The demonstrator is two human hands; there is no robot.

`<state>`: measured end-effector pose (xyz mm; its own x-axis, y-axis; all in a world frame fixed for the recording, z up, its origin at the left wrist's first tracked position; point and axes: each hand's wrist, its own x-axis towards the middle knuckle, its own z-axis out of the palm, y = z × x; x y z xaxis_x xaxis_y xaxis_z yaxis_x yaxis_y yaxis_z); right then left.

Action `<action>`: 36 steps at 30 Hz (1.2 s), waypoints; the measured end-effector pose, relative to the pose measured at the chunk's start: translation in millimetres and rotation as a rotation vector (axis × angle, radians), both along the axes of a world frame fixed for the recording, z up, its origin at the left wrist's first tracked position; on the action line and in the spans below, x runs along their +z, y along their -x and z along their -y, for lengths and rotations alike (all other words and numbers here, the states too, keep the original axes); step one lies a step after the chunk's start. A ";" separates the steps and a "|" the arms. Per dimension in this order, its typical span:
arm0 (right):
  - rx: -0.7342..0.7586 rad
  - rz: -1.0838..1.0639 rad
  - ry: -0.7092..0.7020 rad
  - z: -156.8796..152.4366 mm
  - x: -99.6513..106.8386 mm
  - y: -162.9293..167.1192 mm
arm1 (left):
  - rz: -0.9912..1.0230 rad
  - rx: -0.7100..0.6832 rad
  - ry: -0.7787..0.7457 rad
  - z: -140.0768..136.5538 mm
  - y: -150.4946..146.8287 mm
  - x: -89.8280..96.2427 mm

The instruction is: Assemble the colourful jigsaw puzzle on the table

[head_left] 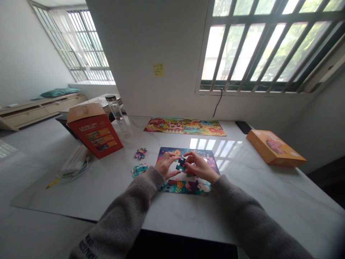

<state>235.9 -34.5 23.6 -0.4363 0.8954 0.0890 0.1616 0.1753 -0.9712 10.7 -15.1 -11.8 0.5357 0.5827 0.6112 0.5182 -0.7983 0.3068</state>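
A partly built colourful jigsaw puzzle (188,187) lies flat on the white table (256,194) in front of me. Both hands hover over its middle. My left hand (165,165) and my right hand (201,167) pinch the same dark blue puzzle piece (181,164) between fingertips, just above the puzzle. Two small clusters of loose pieces (140,153) (139,169) lie on the table left of the puzzle, close to my left hand.
A finished long puzzle (185,126) lies at the table's back. An orange puzzle box (94,131) stands at the left, an orange lid (275,147) lies at the right. A clear water bottle (115,107), a dark phone (244,126) and white cables (74,163) are also on the table.
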 end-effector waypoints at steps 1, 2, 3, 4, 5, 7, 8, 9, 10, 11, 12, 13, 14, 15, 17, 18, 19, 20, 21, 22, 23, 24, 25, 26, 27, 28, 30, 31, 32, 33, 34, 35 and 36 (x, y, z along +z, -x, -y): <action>0.005 0.017 -0.021 -0.5 0.3 -0.8 | -0.004 0.002 -0.007 -0.5 0.4 0.6; 0.003 0.045 -0.063 -2.0 0.9 -3.1 | -0.008 0.006 -0.018 -1.4 1.1 1.2; -0.013 0.081 -0.126 -4.5 1.6 -7.4 | -0.009 0.016 -0.029 -2.6 2.3 1.6; -0.047 0.126 -0.207 -7.8 2.6 -13.5 | -0.004 0.032 -0.039 -4.1 3.8 1.9; -0.098 0.180 -0.298 -11.5 3.6 -21.3 | 0.006 0.054 -0.047 -5.7 5.7 2.2; -0.228 0.324 -0.459 -18.5 5.2 -39.6 | 0.033 0.099 -0.054 -8.9 9.8 2.3; -0.282 0.435 -0.512 -20.8 5.5 -48.4 | 0.044 0.117 -0.054 -10.3 11.6 2.2; -0.306 0.573 -0.552 -21.5 5.2 -56.0 | 0.049 0.129 -0.052 -11.4 13.0 2.0; -0.316 0.717 -0.576 -20.7 4.4 -61.5 | 0.052 0.138 -0.049 -12.2 14.0 1.8; -0.313 0.858 -0.585 -18.3 3.2 -64.6 | 0.051 0.144 -0.043 -12.6 14.4 1.5; -0.302 0.983 -0.584 -14.6 1.7 -65.1 | 0.051 0.148 -0.037 -12.7 14.4 1.2; -0.290 1.082 -0.577 -10.2 0.0 -63.4 | 0.051 0.150 -0.030 -12.5 14.0 0.9; -0.279 1.155 -0.568 -5.4 -1.5 -59.9 | 0.053 0.152 -0.024 -12.1 13.4 0.6; -0.269 1.202 -0.561 -0.9 -2.9 -55.2 | 0.056 0.151 -0.020 -11.6 12.7 0.2; -0.259 1.238 -0.547 5.7 -4.8 -45.0 | 0.068 0.152 -0.012 -10.7 11.2 -0.8; -0.255 1.235 -0.540 7.5 -5.4 -40.6 | 0.075 0.153 -0.008 -10.5 10.6 -1.5; -0.249 1.223 -0.531 8.2 -5.9 -37.1 | 0.081 0.152 -0.003 -10.4 10.0 -2.2; -0.240 1.207 -0.520 8.0 -6.4 -34.5 | 0.083 0.151 0.001 -10.6 9.4 -2.9; -0.223 1.186 -0.509 7.3 -7.0 -32.9 | 0.082 0.148 0.002 -10.8 9.0 -3.7; -0.202 1.160 -0.500 6.2 -7.5 -31.9 | 0.078 0.143 -0.001 -11.1 8.6 -4.4; -0.180 1.134 -0.492 5.1 -8.1 -31.5 | 0.076 0.137 -0.006 -11.4 8.2 -4.9; -0.156 1.106 -0.485 4.1 -8.6 -31.4 | 0.077 0.132 -0.013 -11.6 7.9 -5.4; -0.132 1.077 -0.479 3.3 -8.9 -31.6 | 0.079 0.127 -0.018 -11.7 7.8 -5.7; -0.110 1.047 -0.472 2.8 -8.9 -31.9 | 0.081 0.121 -0.019 -11.8 7.7 -5.8; -0.091 1.017 -0.464 2.5 -8.6 -32.4 | 0.084 0.118 -0.017 -11.8 7.6 -5.9; -0.077 0.986 -0.455 2.3 -7.9 -33.1 | 0.086 0.115 -0.014 -11.8 7.7 -5.9; -0.062 0.932 -0.447 1.8 -5.4 -35.3 | 0.086 0.106 -0.011 -11.7 7.9 -5.8; -0.066 0.918 -0.448 1.5 -3.8 -36.8 | 0.088 0.101 -0.014 -11.6 8.0 -5.8; -0.074 0.916 -0.452 1.0 -2.3 -38.5 | 0.090 0.099 -0.018 -11.6 8.0 -5.9; -0.084 0.928 -0.458 0.5 -0.9 -40.2 | 0.091 0.097 -0.020 -11.6 7.9 -6.1; -0.091 0.949 -0.462 -0.1 0.0 -41.7 | 0.092 0.098 -0.022 -11.7 7.8 -6.3; -0.094 0.975 -0.465 -0.8 0.3 -42.9 | 0.092 0.100 -0.023 -11.7 7.6 -6.6; -0.090 0.999 -0.464 -1.6 -0.1 -43.8 | 0.090 0.100 -0.025 -11.8 7.4 -7.0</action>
